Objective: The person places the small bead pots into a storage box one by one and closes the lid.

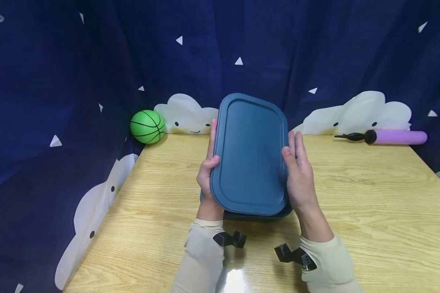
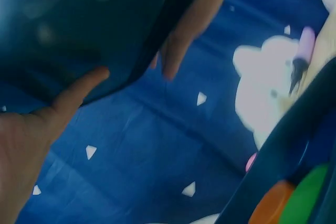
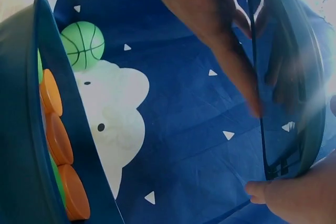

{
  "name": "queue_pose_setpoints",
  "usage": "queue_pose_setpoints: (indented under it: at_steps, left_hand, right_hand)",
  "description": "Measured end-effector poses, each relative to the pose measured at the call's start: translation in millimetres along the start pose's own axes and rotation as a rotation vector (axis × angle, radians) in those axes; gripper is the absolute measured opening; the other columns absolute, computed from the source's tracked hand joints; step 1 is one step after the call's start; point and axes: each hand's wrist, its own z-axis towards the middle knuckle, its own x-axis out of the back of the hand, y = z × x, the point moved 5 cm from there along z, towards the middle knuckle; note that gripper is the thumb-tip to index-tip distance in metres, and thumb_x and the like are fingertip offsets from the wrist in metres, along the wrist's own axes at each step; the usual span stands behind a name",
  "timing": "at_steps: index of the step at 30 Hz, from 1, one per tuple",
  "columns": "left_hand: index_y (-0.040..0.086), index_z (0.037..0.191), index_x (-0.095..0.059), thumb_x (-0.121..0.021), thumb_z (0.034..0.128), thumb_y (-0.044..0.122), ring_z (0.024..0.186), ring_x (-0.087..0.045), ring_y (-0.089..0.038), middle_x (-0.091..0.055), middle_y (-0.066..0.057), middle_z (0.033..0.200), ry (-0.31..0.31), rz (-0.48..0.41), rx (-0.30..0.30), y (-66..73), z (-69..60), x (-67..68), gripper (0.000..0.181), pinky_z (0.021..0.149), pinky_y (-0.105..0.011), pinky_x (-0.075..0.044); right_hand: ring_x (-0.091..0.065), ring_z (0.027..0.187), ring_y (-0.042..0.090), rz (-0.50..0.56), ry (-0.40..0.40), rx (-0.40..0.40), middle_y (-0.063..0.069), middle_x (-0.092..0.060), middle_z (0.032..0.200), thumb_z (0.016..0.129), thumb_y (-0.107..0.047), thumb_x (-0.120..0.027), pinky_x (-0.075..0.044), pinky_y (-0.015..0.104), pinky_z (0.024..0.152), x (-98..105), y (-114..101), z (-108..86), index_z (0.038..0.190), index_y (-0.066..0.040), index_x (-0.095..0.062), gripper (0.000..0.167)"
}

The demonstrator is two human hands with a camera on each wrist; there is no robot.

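A dark blue rounded-rectangle lid (image 1: 254, 154) is held up and tilted between both hands in the head view. On its left side the left hand (image 1: 208, 175) grips the edge, thumb over the face and fingers extending along the side. The right hand (image 1: 301, 179) holds the opposite edge, its thumb near the rim and its other fingers fairly straight. Below the lid stands a dark blue box (image 1: 258, 217), mostly hidden in the head view. Looking into the box from the right wrist, I see several orange round pieces (image 3: 59, 139) and some green ones (image 3: 58, 182).
A green ball (image 1: 148, 126) sits at the table's back left corner. At the back right lies a purple hand pump (image 1: 399, 137) with a black nozzle. A dark blue curtain (image 1: 264, 44) with white clouds and triangles hangs behind the wooden table (image 1: 139, 240).
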Motion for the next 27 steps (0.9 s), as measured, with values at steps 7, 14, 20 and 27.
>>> queue_pose_setpoints:
  at_steps: [7, 14, 20, 27]
  left_hand:
    - [0.013, 0.164, -0.01, -0.031, 0.0893, 0.012, 0.157, -0.013, -0.016, -0.011, 0.001, 0.171, 0.017, 0.62, 0.029, 15.8, 0.9, 29.0, 0.077, 0.128, -0.047, -0.008]
    - [0.019, 0.164, -0.01, -0.042, 0.0955, 0.023, 0.156, -0.017, -0.013, -0.012, 0.007, 0.17, -0.031, 0.875, 0.12, 29.4, -1.3, 34.8, 0.076, 0.127, -0.048, -0.017]
    - [0.027, 0.164, -0.008, -0.052, 0.0973, 0.051, 0.156, -0.019, -0.016, -0.009, 0.01, 0.17, -0.08, 1.017, 0.142, 33.0, -2.9, 38.1, 0.083, 0.119, -0.057, -0.03]
    - [0.032, 0.163, -0.008, -0.052, 0.0987, 0.051, 0.156, -0.018, -0.013, -0.011, 0.012, 0.169, -0.065, 1.188, 0.16, 35.5, -6.8, 41.5, 0.08, 0.124, -0.051, -0.024]
  right_hand:
    - [-0.016, 0.156, 0.009, 0.127, 0.028, 0.018, -0.001, -0.018, 0.17, 0.108, -0.029, -0.043, -0.012, 0.025, 0.127, 1.7, -8.0, -4.3, 0.163, -0.012, -0.005, 0.07]
    - [-0.015, 0.157, 0.014, 0.248, 0.019, 0.057, 0.006, -0.016, 0.17, 0.108, -0.026, -0.043, -0.015, 0.026, 0.127, -1.2, -14.9, -7.7, 0.163, -0.008, -0.003, 0.07]
    - [-0.012, 0.158, 0.015, 0.248, -0.001, 0.092, 0.008, -0.013, 0.171, 0.108, -0.026, -0.043, -0.013, 0.027, 0.127, -0.8, -17.5, -8.4, 0.163, -0.007, -0.003, 0.07]
    - [-0.013, 0.157, 0.011, 0.121, 0.002, 0.11, 0.004, -0.016, 0.17, 0.105, -0.02, -0.047, -0.011, 0.023, 0.127, 0.1, -19.7, -9.4, 0.163, -0.01, -0.009, 0.07]
